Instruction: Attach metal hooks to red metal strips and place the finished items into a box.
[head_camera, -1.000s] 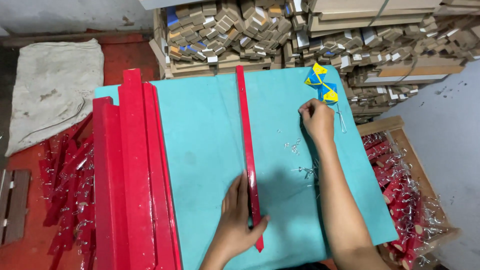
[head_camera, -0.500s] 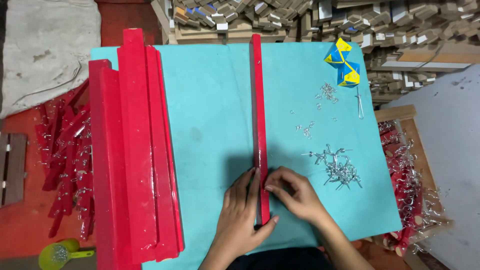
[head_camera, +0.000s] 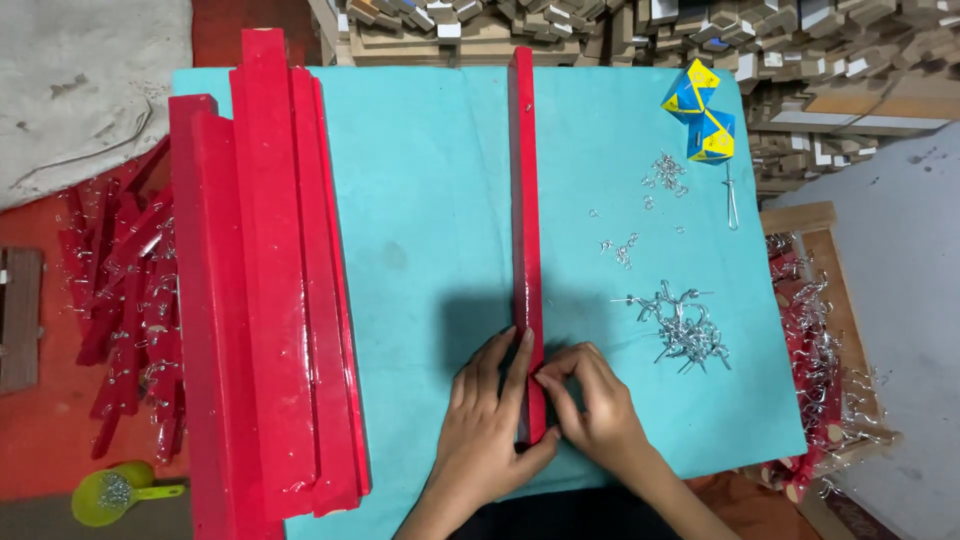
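— While we look down at the turquoise table (head_camera: 420, 200), what have we got in our hands?

— Both on the single red strip (head_camera: 524, 220), near its close end. It lies lengthwise down the middle of the tabletop, far end almost at the back edge. Our left hand (head_camera: 488, 420) lies flat along its left side, fingers stretched fwd & close together, thumb hooked under the near end, so it's steadying the strip, not gripping round it.

— And the right?

— Our right hand (head_camera: 592, 405) is curled, fingertips pinched narrow vs. the strip's right edge. Whether sth small sits in that pinch, we can't tell.

— What's about us?

— Just right of that hand, a pile of small silver hooks (head_camera: 683, 328), w/ a few strays (head_camera: 665, 175) scattered further up. Two yellow-and-blue boxes (head_camera: 702, 112) sit at the far right corner. On the left edge, a stack of red strips (head_camera: 265, 290), well apart from ours. Off the table: more red pieces on the floor at left (head_camera: 125, 290), a green scoop (head_camera: 115, 492) btm left, a wooden crate (head_camera: 825, 330) at right, cardboard pieces (head_camera: 800, 60) piled at the back.
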